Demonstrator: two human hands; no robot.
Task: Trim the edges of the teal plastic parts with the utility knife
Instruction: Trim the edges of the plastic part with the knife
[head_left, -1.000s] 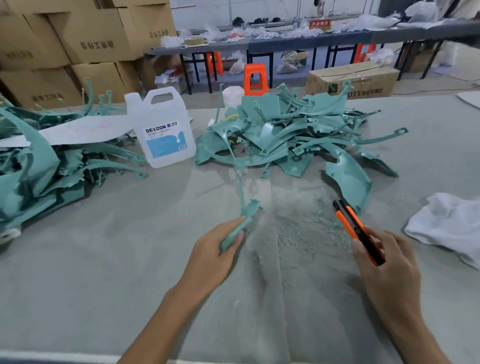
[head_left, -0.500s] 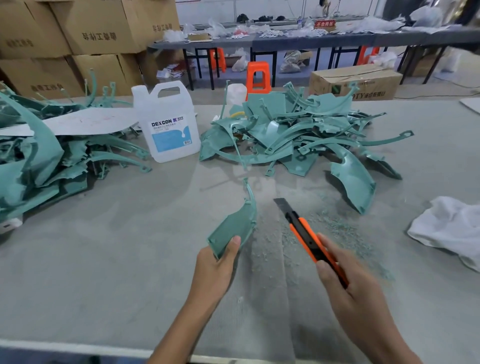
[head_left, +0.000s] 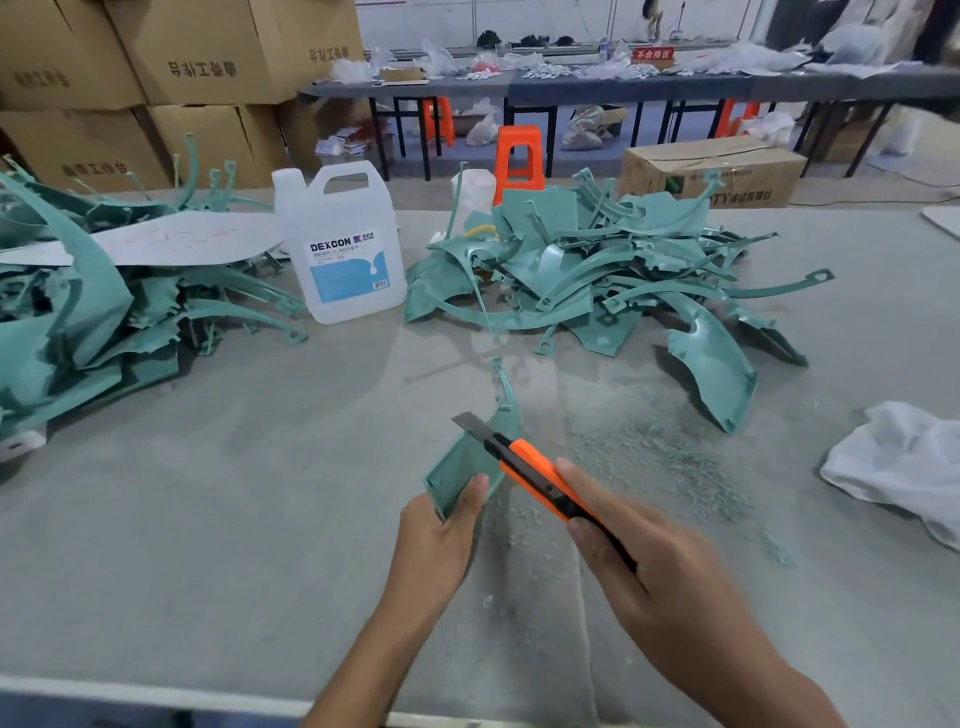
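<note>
The teal part (head_left: 465, 462) is held above the near centre of the bench (head_left: 208, 493). Its broad end is in the left hand (head_left: 436, 540) and its thin curved tail points away toward the far pile of teal parts (head_left: 597, 270).

Left hand: the thumb presses on the facing surface and the fingers wrap behind the lower corner, gripping the part.

Right hand (head_left: 660, 587): the fingers (head_left: 574, 480) are closed round the orange utility knife (head_left: 535, 473). The blade is extended and lies across the part's upper edge. Whether it is biting or only resting cannot be told.

Handling, as judged: the part looks like a light, thin-walled moulding, stiff across the broad panel and probably springy along the narrow tail. The smooth surface may slip under blade pressure. The best hold is on the broad end, close to the edge being trimmed, with the thumb clear of the blade's path. The left thumb lies just beside the knife body, which is a cut risk.

Teal shavings (head_left: 649, 452) lie on the bench to the right of the hands. A second heap (head_left: 78, 322) of teal parts sits at far left, a white jug (head_left: 340, 244) stands between the heaps, and a white cloth (head_left: 904, 467) lies at the right edge
</note>
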